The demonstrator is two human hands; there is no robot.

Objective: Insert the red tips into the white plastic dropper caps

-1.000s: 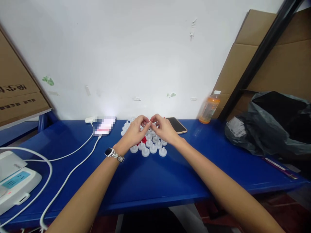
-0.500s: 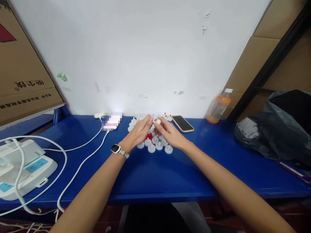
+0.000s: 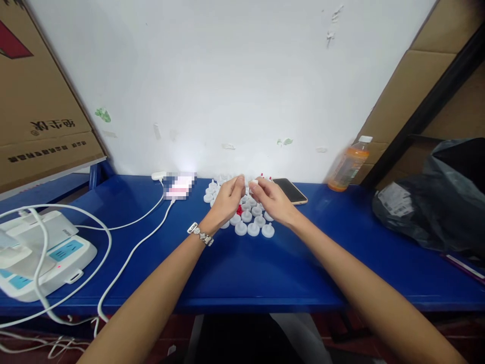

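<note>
Several small white round plastic pieces (image 3: 253,229) with little stems stand in a cluster on the blue table (image 3: 242,273), with a few red bits (image 3: 239,209) among them. My left hand (image 3: 227,200), a watch on its wrist, and my right hand (image 3: 271,199) meet just above the cluster. My right hand pinches one small white piece (image 3: 253,183) at its fingertips. The fingers of my left hand are curled close beside it; whether they also grip something is hidden.
A phone (image 3: 290,190) lies face up right of the cluster, an orange drink bottle (image 3: 348,164) stands by the wall, and a dark plastic bag (image 3: 432,202) fills the right. White cables (image 3: 129,258) run to a white power strip (image 3: 41,258) at left. Cardboard boxes (image 3: 38,101) lean at both sides.
The view has shifted, so everything sits further right and higher. My hands have stayed together over the cluster, and a white piece now shows at my right fingertips.
</note>
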